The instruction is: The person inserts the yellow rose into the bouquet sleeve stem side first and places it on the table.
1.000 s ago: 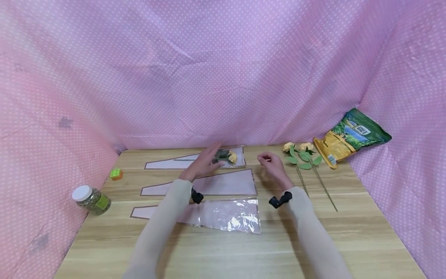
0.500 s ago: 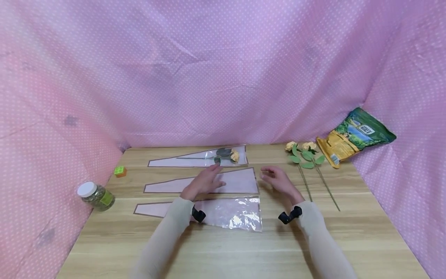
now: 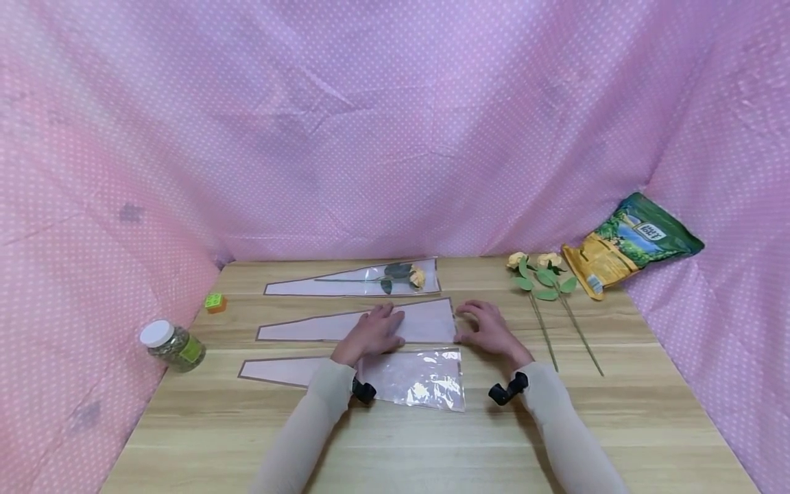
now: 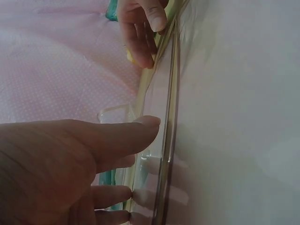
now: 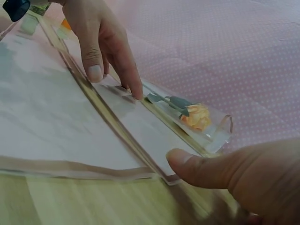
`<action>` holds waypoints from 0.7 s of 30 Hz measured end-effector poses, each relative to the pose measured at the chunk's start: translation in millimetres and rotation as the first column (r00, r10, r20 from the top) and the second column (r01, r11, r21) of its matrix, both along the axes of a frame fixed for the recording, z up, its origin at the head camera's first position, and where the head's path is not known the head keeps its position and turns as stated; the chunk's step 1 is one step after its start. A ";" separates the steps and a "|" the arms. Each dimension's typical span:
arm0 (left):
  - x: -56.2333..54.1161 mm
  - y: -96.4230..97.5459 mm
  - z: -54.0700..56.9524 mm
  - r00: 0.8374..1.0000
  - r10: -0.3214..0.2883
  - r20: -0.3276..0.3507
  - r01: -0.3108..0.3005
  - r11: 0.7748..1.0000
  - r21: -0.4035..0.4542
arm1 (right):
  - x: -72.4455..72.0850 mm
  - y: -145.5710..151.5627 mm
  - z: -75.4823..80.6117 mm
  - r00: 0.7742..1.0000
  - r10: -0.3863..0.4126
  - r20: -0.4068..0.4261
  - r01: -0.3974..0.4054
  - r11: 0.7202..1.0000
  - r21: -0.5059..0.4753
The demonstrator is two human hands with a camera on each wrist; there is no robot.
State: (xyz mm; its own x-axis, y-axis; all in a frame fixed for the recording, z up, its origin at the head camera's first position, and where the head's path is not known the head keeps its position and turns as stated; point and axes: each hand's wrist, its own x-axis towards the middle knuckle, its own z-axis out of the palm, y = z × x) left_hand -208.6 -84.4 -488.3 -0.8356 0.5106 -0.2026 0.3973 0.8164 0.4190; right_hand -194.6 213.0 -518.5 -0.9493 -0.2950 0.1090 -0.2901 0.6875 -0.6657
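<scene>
Three clear tapered flower sleeves with brown borders lie in a row on the table. My left hand (image 3: 372, 334) rests with fingers spread on the middle sleeve (image 3: 428, 321). At that sleeve's wide right end is my right hand (image 3: 487, 328), its thumb and fingertips right at the edge, fingers loosely bent. In the right wrist view the right thumb (image 5: 201, 168) lies beside the sleeve's corner. The far sleeve (image 3: 296, 288) has a yellow artificial rose (image 3: 417, 277) inside it. The near sleeve (image 3: 395, 377) reflects light and lies partly under my left forearm.
Two more yellow roses (image 3: 516, 260) with green leaves lie at the right. Behind them a green and yellow bag (image 3: 629, 240) leans on the pink dotted curtain (image 3: 395, 137). At the left stand a white-lidded jar (image 3: 175, 346) and a small green and orange block (image 3: 215, 302).
My left hand has come from the far sleeve, with the rose in it, down onto the middle sleeve. The right hand has lowered to the middle sleeve's right edge, its fingers less curled.
</scene>
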 end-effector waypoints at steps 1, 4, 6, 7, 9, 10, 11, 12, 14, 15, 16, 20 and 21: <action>0.2 0.2 -0.9 1.000 0.000 0.002 0.000 1.000 -0.006 | -0.1 -1.5 -0.3 1.000 -0.007 -0.009 0.007 1.000 0.019; 0.2 0.9 -3.6 1.000 0.003 -0.003 -0.003 1.000 -0.018 | -0.8 -5.0 -0.6 0.999 -0.038 -0.002 0.038 0.997 0.061; -0.1 1.3 -5.3 1.000 0.007 -0.008 -0.007 1.000 -0.028 | -1.1 -7.0 -0.3 0.998 -0.060 0.019 0.059 0.995 0.079; -0.1 1.3 -6.0 1.000 0.009 -0.007 -0.009 0.999 -0.031 | -1.0 -7.9 0.3 0.997 -0.071 0.031 0.068 0.994 0.082; 0.4 0.9 -7.3 1.000 0.010 -0.009 -0.010 0.999 -0.033 | -0.6 -9.6 1.2 0.995 -0.085 0.043 0.081 0.993 0.086; 0.5 1.0 -7.6 1.000 0.007 -0.011 -0.008 0.999 -0.035 | -0.5 -10.1 1.8 0.995 -0.091 0.043 0.087 0.992 0.087; 0.7 1.0 -7.6 1.000 0.006 -0.012 -0.006 0.999 -0.035 | -0.4 -10.6 2.3 0.994 -0.099 0.043 0.096 0.992 0.083; 1.1 0.8 -7.4 1.000 0.004 -0.013 -0.005 0.999 -0.032 | -0.4 -11.1 2.7 0.994 -0.106 0.039 0.103 0.991 0.081; 1.7 0.2 -7.6 1.000 0.004 -0.009 -0.004 1.000 -0.028 | -1.0 -12.3 1.9 0.993 -0.116 0.025 0.114 0.990 0.080; 1.9 0.1 -7.7 1.000 0.007 -0.005 -0.007 1.000 -0.022 | -1.2 -13.0 1.6 0.992 -0.123 0.020 0.121 0.989 0.081; 2.0 0.0 -7.9 1.000 0.009 -0.002 -0.009 1.000 -0.019 | -1.3 -13.6 1.2 0.991 -0.130 0.017 0.129 0.988 0.083; 2.4 0.2 -9.5 1.000 0.021 0.017 -0.021 1.000 -0.011 | -1.5 -15.7 -0.4 0.988 -0.157 0.014 0.155 0.984 0.087; 2.5 0.3 -9.8 1.000 0.023 0.020 -0.023 1.000 -0.007 | -1.2 -16.3 -0.2 0.987 -0.160 0.016 0.158 0.984 0.086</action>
State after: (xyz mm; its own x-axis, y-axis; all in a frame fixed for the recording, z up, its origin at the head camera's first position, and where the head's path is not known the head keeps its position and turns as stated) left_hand -206.1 -84.1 -498.1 -0.8427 0.4898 -0.2234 0.3698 0.8283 0.4210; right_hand -195.8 196.8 -518.7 -0.9868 -0.1469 0.0678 -0.1576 0.7776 -0.6087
